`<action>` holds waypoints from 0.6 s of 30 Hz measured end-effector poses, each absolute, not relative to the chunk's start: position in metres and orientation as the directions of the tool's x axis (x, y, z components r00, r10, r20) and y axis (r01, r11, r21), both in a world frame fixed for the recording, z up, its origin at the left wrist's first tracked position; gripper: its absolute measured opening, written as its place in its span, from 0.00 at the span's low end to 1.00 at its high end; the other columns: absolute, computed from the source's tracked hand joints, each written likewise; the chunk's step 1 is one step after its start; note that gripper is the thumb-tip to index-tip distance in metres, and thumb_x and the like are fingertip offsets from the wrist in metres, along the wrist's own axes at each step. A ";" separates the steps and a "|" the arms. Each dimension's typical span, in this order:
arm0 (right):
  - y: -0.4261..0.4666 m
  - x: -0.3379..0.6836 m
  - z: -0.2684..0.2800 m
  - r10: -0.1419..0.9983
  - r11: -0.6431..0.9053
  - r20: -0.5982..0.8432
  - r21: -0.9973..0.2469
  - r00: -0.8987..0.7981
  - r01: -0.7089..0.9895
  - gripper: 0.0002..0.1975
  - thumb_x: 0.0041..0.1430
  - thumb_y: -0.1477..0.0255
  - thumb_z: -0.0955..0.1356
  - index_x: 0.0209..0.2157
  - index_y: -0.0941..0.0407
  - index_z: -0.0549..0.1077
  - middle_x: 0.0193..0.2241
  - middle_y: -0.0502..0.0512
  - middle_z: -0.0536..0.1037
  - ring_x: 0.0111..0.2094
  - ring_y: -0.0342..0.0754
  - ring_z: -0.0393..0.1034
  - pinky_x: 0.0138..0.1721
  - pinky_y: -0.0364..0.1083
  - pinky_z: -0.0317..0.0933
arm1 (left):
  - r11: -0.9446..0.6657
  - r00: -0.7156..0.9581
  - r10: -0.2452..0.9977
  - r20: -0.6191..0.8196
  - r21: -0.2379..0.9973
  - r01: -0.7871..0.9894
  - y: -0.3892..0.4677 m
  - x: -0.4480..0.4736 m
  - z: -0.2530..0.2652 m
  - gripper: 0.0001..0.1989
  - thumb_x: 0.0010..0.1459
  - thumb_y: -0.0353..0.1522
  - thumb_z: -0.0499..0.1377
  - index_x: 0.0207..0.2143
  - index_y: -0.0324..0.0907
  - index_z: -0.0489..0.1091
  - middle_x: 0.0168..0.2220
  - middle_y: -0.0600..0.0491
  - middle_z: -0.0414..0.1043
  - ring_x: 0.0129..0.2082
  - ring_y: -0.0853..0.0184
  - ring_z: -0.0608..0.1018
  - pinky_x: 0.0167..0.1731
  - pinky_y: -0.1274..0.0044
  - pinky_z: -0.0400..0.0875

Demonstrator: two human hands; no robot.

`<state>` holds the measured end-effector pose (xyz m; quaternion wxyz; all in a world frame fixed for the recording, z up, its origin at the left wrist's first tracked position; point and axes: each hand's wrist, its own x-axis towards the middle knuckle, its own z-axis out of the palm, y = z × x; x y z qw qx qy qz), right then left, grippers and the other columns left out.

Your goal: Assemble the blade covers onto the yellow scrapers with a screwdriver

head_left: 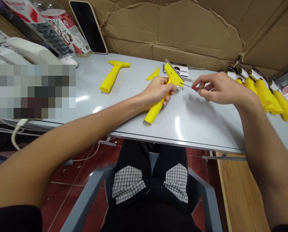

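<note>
My left hand (155, 91) is closed around the handle of a yellow scraper (154, 111), whose wide head points up and away and carries a metal strip along its far edge. In my right hand (221, 88) the fingers pinch the small red grip of a screwdriver (194, 88). Its thin shaft reaches left to the right corner of the scraper's head. Small metal screws (181, 88) lie on the table just beside that head. Left of it rests a loose yellow triangular piece (153, 74), and behind it are white packets (182, 70) and flat metal strips.
Another yellow scraper handle (111, 77) lies to the left on the white table (134, 120). Several yellow scrapers (264, 93) are lined up at the right. A phone (88, 25) leans on the cardboard (172, 29) behind, beside plastic bottles (65, 35).
</note>
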<state>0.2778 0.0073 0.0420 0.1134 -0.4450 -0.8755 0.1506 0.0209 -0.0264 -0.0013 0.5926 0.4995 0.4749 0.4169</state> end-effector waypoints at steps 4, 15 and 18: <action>0.008 0.275 0.040 0.806 0.576 0.075 -0.331 -0.588 0.748 0.15 0.58 0.66 0.73 0.46 0.50 0.85 0.37 0.53 0.85 0.36 0.56 0.79 0.46 0.55 0.70 | 0.111 0.168 0.979 -0.117 0.993 0.048 -0.027 0.021 -0.002 0.14 0.67 0.25 0.65 0.35 0.46 0.62 0.25 0.58 0.66 0.19 0.75 0.66 0.18 0.80 0.58; 0.019 0.286 0.037 0.865 0.486 0.015 -0.272 -0.501 0.830 0.13 0.57 0.65 0.77 0.45 0.50 0.82 0.34 0.54 0.85 0.38 0.60 0.80 0.44 0.56 0.70 | 0.093 0.145 0.986 -0.082 0.993 -0.076 -0.009 0.009 -0.008 0.11 0.64 0.24 0.63 0.35 0.45 0.63 0.29 0.56 0.68 0.19 0.77 0.65 0.16 0.80 0.56; 0.033 0.298 0.028 0.902 0.412 -0.045 -0.202 -0.428 0.889 0.13 0.58 0.66 0.77 0.45 0.50 0.82 0.37 0.57 0.86 0.41 0.62 0.80 0.44 0.58 0.71 | 0.078 0.173 0.983 -0.060 0.992 -0.098 -0.010 0.009 -0.006 0.10 0.62 0.26 0.63 0.37 0.45 0.64 0.29 0.57 0.68 0.19 0.78 0.64 0.17 0.80 0.57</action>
